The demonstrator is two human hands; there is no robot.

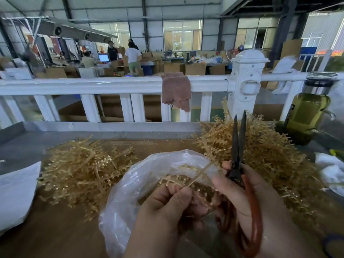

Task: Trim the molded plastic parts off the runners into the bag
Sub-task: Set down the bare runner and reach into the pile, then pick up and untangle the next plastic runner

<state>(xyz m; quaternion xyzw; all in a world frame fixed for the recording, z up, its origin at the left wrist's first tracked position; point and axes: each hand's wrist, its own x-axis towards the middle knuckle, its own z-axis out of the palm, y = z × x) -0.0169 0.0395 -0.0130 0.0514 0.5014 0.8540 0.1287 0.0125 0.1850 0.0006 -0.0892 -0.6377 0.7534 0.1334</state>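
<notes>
runner over the bag, scissors raised

the left hand pinched a gold runner above the open bag, fingers curled round its stem. the right hand gripped the scissors through the red loops, blades narrowly apart and pointing far. a left pile and a right pile flanked the bag. best to snip close to each part, over the bag's mouth, so the pieces drop in.

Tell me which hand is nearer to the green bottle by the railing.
Right. The right hand, gripping the scissors, sits below and left of the green bottle; the left hand, pinching a runner over the bag, lies farther left.
</notes>
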